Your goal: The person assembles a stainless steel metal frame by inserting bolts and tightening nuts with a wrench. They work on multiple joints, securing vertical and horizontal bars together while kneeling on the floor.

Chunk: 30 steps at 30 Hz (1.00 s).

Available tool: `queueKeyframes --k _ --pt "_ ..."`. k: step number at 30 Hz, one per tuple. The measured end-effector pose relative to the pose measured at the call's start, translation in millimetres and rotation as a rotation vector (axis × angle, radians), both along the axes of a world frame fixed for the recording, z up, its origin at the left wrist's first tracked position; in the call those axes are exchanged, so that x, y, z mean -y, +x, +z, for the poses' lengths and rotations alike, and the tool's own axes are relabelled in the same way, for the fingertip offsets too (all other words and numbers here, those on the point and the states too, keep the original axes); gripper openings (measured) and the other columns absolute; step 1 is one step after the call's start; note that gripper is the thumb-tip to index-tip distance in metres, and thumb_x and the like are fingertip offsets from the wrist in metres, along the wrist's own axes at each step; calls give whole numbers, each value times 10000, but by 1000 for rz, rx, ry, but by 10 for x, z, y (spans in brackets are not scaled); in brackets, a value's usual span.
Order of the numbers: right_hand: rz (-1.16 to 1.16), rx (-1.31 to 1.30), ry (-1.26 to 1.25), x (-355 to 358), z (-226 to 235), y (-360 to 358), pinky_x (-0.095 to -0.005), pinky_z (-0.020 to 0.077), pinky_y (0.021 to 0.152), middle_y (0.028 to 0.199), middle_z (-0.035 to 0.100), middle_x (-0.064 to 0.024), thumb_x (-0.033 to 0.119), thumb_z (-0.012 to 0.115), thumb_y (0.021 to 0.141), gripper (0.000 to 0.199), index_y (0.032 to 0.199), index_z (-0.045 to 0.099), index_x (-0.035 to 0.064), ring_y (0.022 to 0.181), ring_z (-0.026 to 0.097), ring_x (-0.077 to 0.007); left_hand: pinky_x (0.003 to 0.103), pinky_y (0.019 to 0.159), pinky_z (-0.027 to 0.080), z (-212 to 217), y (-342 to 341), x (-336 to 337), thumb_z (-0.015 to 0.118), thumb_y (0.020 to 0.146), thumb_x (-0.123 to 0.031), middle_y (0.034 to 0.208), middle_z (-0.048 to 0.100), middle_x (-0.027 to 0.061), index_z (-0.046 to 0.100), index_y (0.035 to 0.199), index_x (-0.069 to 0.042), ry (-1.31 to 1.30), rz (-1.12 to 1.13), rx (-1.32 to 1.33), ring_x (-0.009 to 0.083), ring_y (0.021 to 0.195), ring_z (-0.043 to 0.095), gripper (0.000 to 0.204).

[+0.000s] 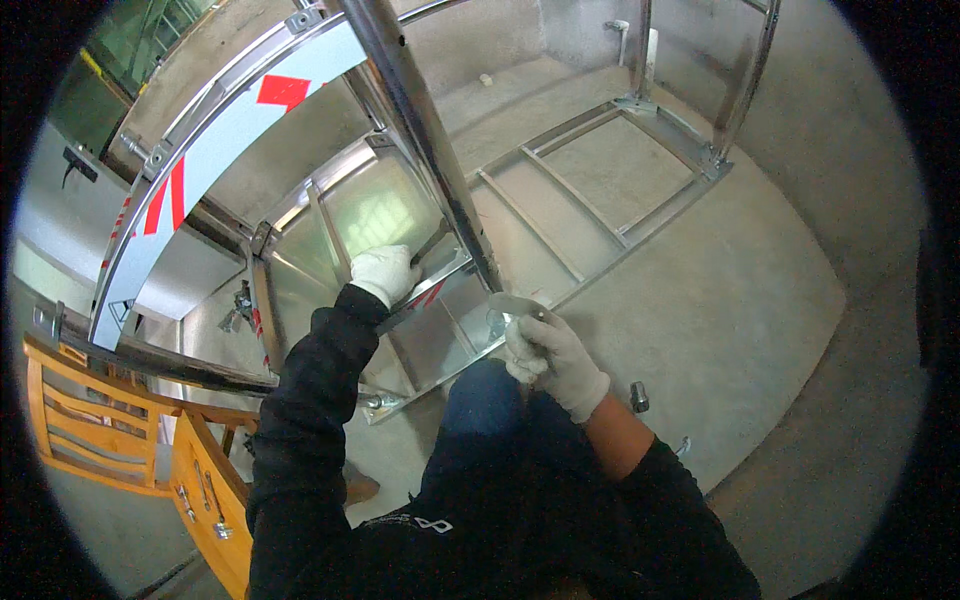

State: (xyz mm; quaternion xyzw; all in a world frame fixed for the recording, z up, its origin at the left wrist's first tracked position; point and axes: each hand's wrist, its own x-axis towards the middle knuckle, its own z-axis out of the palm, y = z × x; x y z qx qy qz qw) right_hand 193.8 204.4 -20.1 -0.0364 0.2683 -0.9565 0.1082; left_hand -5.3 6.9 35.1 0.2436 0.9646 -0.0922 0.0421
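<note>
My left hand [383,275], in a white glove, is closed at a metal frame [460,262] with a shiny sheet panel [385,215]. A dark strip shows beside its fingers; whatever they grip is hidden. Just below the foot of a thick upright metal tube [430,130], my right hand [550,360], also gloved, is closed with curled fingers. A small shiny piece [497,320] shows at its fingertips, too unclear to name. Both hands are above my knees, close to the frame's near edge.
A curved rail panel [215,170] with red markings arches at left. Another flat metal frame [580,200] lies on the floor toward the back right. A wooden chair [95,425] with small metal parts [222,530] stands at lower left. A dark metal socket-like piece [639,397] lies right of my knee.
</note>
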Motion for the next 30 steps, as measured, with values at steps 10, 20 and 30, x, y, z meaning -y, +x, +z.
queueKeyframes --k 10,20,30 --pt "-79 64 152 266 378 154 -250 424 514 769 524 -35 203 442 973 456 1386 403 13 545 495 -129 289 742 496 105 1223 -89 617 904 -250 870 672 94 656 1015 -1 1161 -19 468 123 824 616 276" --pt "-422 -284 1474 464 219 -84 -418 505 778 994 672 -192 204 530 895 411 1241 532 -18 853 664 -330 319 998 442 -319 1900 -227 457 1019 -273 1368 442 125 290 1450 7 2064 281 1074 183 1156 523 540" --pt "-344 -359 1732 595 694 117 -398 508 847 1030 658 -218 228 608 871 471 1278 531 2 950 641 -362 332 922 464 -356 1699 -97 417 1023 -239 1144 588 122 509 1194 -14 2182 314 1327 213 1062 580 297"
